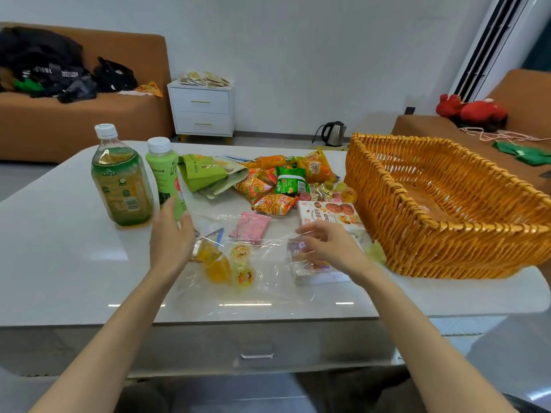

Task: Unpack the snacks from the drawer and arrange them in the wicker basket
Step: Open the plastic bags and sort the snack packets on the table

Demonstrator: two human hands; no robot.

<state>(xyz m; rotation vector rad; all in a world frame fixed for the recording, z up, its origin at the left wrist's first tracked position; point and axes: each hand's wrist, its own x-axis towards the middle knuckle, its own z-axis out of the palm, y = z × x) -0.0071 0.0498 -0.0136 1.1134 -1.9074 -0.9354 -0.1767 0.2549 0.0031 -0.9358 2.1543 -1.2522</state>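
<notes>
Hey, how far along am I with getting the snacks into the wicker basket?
Done: the snacks lie unpacked on the table, and the drawer is shut. In hand: the left hand and right hand hover over the clear bag of jelly cups, neither plainly gripping. Remaining: all of it; no snack shows in the wicker basket.
</notes>
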